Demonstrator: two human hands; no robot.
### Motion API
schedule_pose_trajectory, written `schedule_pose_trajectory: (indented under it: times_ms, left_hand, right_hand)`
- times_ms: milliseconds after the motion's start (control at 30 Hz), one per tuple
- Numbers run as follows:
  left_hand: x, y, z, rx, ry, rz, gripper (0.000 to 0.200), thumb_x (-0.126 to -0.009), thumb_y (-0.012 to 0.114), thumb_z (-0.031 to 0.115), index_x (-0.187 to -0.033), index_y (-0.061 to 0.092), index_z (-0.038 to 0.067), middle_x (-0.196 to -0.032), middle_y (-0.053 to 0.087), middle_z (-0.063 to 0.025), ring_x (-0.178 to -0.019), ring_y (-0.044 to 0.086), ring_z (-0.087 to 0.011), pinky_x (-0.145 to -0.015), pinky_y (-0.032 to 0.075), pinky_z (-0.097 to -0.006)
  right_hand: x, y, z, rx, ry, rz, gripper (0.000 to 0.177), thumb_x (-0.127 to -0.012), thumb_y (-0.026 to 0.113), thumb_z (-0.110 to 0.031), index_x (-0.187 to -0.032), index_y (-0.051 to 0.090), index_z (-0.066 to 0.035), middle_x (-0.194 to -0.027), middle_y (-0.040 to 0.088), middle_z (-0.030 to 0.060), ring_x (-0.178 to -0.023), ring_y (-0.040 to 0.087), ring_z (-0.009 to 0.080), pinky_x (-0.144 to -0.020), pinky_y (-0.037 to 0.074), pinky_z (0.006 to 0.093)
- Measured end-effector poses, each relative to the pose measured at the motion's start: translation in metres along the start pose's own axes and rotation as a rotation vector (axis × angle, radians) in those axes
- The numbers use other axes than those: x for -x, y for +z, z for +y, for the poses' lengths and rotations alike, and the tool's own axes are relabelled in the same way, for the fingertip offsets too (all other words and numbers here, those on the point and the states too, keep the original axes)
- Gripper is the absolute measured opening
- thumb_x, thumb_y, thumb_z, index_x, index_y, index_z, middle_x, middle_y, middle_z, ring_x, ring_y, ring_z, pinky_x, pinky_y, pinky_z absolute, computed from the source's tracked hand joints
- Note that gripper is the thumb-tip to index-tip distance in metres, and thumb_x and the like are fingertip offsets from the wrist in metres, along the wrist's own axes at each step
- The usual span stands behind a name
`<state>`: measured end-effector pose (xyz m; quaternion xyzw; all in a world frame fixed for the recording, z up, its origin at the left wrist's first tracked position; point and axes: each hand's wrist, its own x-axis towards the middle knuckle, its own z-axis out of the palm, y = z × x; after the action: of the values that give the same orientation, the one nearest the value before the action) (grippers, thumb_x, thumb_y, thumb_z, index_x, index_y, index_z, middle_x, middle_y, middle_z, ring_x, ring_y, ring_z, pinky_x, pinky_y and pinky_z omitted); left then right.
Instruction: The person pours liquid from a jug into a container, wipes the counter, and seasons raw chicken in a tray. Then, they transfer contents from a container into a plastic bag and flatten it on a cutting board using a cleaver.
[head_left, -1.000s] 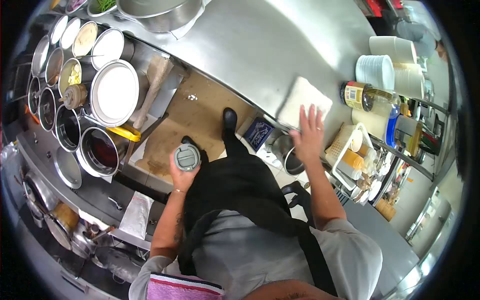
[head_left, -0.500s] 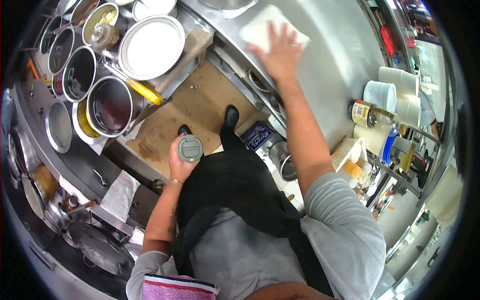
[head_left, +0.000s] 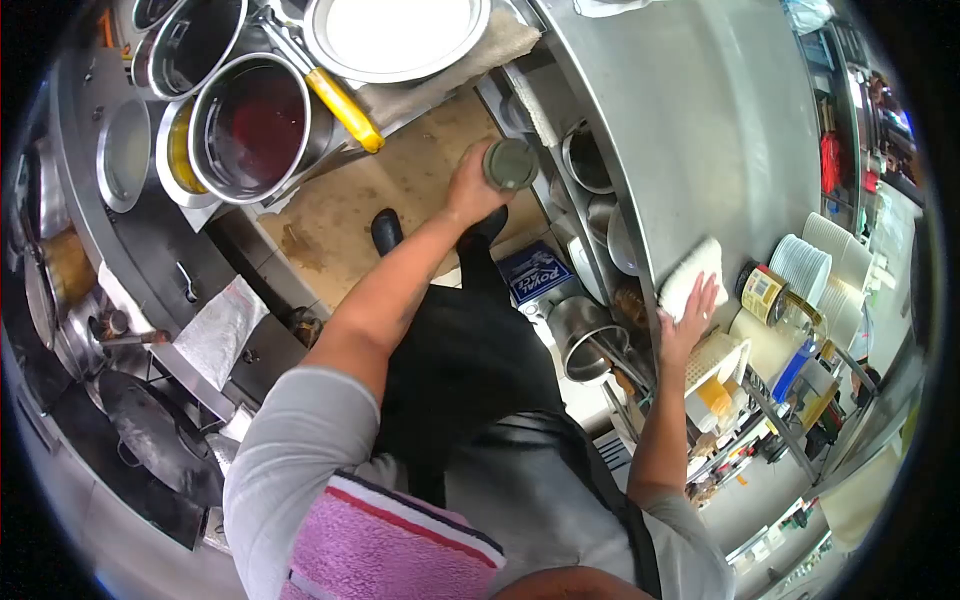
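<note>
My left hand (head_left: pixel 470 185) is wrapped around a lidded tumbler (head_left: pixel 510 164) with a grey-green top, held above the floor beside the counter. Only the lid and upper rim of the tumbler show clearly. On the steel counter (head_left: pixel 690 130), my right hand (head_left: pixel 692 310) holds a folded white cloth (head_left: pixel 692 278) under its fingers, close to the counter's near edge. A labelled jar (head_left: pixel 762 290) stands just to the right of that hand. A cream plastic basket (head_left: pixel 715 362) with bottles is beside my right wrist.
At upper left are a pot of dark red liquid (head_left: pixel 252 130), a wide pan of white contents (head_left: pixel 395 30) and a yellow-handled tool (head_left: pixel 343 108). Stacked white bowls (head_left: pixel 800 270) stand at right. Below the counter are a steel pot (head_left: pixel 583 340) and a blue box (head_left: pixel 535 272).
My right hand has drawn the cloth along the counter toward my body and to the right. My left hand has carried the tumbler forward, toward the counter. The view has shifted too.
</note>
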<state>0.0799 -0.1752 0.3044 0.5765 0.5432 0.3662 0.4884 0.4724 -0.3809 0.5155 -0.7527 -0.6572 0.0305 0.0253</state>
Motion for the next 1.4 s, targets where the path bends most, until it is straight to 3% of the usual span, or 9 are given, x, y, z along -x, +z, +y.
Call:
schedule_pose_trajectory:
  times_ms: [133, 400, 467, 767, 833, 867, 1233, 1333, 1400]
  left_hand:
    - [-0.077, 0.06, -0.018, 0.094, 0.057, 0.056, 0.081, -0.068, 0.097, 0.021, -0.137, 0.058, 0.003, -0.131, 0.069, -0.0204, -0.125, 0.067, -0.0377, -0.107, 0.054, -0.0456]
    - [-0.196, 0.157, -0.084, -0.067, 0.095, 0.094, 0.079, -0.068, 0.095, 0.019, -0.137, 0.06, 0.002, -0.132, 0.069, -0.0236, -0.125, 0.066, -0.0417, -0.106, 0.054, -0.0471]
    - [-0.214, 0.18, -0.102, 1.085, -0.22, -0.086, 0.062, -0.081, 0.086, 0.023, -0.138, 0.065, 0.008, -0.138, 0.07, -0.0178, -0.129, 0.065, -0.0383, -0.109, 0.053, -0.044]
    - [-0.236, 0.217, -0.175, 0.738, 0.083, -0.062, 0.05, -0.101, 0.061, 0.037, -0.147, 0.066, 0.016, -0.151, 0.066, -0.0089, -0.142, 0.059, -0.0302, -0.116, 0.048, -0.0392]
    - [-0.223, 0.186, -0.099, 1.429, -0.679, 0.048, 0.044, -0.11, 0.054, 0.029, -0.148, 0.065, 0.01, -0.153, 0.064, -0.0121, -0.143, 0.056, -0.0317, -0.123, 0.042, -0.043]
    - [-0.24, 0.223, -0.184, 1.274, -0.397, -0.115, 0.045, -0.112, 0.053, 0.026, -0.151, 0.059, 0.005, -0.154, 0.063, -0.0122, -0.141, 0.057, -0.0341, -0.121, 0.043, -0.0463]
    - [-0.218, 0.177, -0.116, 0.715, -0.126, -0.454, 0.053, -0.11, 0.06, 0.026, -0.155, 0.051, 0.001, -0.156, 0.058, -0.0194, -0.14, 0.057, -0.036, -0.119, 0.046, -0.0473]
    - [-0.185, 0.121, -0.093, 0.168, 0.142, -0.527, 0.056, -0.109, 0.062, 0.026, -0.157, 0.048, 0.0, -0.156, 0.056, -0.0213, -0.14, 0.057, -0.0365, -0.119, 0.046, -0.0476]
    - [-0.155, 0.054, -0.066, -0.103, 0.453, -0.685, 0.058, -0.109, 0.064, 0.026, -0.157, 0.047, 0.0, -0.157, 0.055, -0.0226, -0.14, 0.057, -0.0368, -0.118, 0.047, -0.0478]
  right_hand:
    - [0.007, 0.0, 0.007, -0.021, 0.144, -0.018, 0.125, -0.087, 0.039, -0.099, -0.172, 0.033, -0.008, -0.179, 0.026, 0.0228, -0.164, 0.021, 0.0481, -0.131, 0.018, 0.0599]
    - [0.004, -0.001, 0.005, -0.059, 0.173, -0.027, 0.124, -0.089, 0.029, -0.099, -0.171, 0.035, -0.007, -0.178, 0.027, 0.0227, -0.164, 0.021, 0.0475, -0.131, 0.017, 0.0604]
    - [0.004, -0.001, 0.003, -0.063, 0.184, -0.033, 0.124, -0.089, 0.027, -0.1, -0.171, 0.035, -0.007, -0.178, 0.027, 0.0231, -0.164, 0.021, 0.0478, -0.131, 0.017, 0.0606]
    - [0.004, 0.002, 0.005, -0.05, 0.179, -0.008, 0.121, -0.092, 0.027, -0.098, -0.17, 0.037, -0.006, -0.178, 0.029, 0.0219, -0.164, 0.022, 0.047, -0.13, 0.017, 0.061]
    - [0.005, -0.001, 0.004, -0.043, 0.208, -0.035, 0.12, -0.092, 0.027, -0.097, -0.17, 0.037, -0.006, -0.178, 0.028, 0.0223, -0.164, 0.022, 0.047, -0.13, 0.016, 0.0612]
    - [0.006, -0.001, 0.008, -0.018, 0.204, -0.048, 0.121, -0.091, 0.028, -0.098, -0.17, 0.038, -0.007, -0.178, 0.028, 0.0226, -0.165, 0.021, 0.0466, -0.13, 0.016, 0.061]
    - [0.001, -0.015, 0.003, -0.23, 0.362, 0.003, 0.107, -0.095, 0.021, -0.093, -0.172, 0.036, -0.02, -0.18, 0.026, 0.0179, -0.165, 0.019, 0.0485, -0.13, 0.011, 0.0651]
    - [-0.033, -0.002, -0.006, 0.074, 0.406, -0.017, 0.084, -0.102, 0.059, -0.065, -0.173, 0.034, -0.027, -0.18, 0.025, 0.0187, -0.164, 0.022, 0.0497, -0.127, 0.019, 0.0673]
    - [-0.072, -0.001, -0.003, 0.058, 0.411, 0.024, 0.085, -0.102, 0.059, -0.064, -0.173, 0.033, -0.027, -0.179, 0.025, 0.0192, -0.164, 0.02, 0.05, -0.128, 0.018, 0.0681]
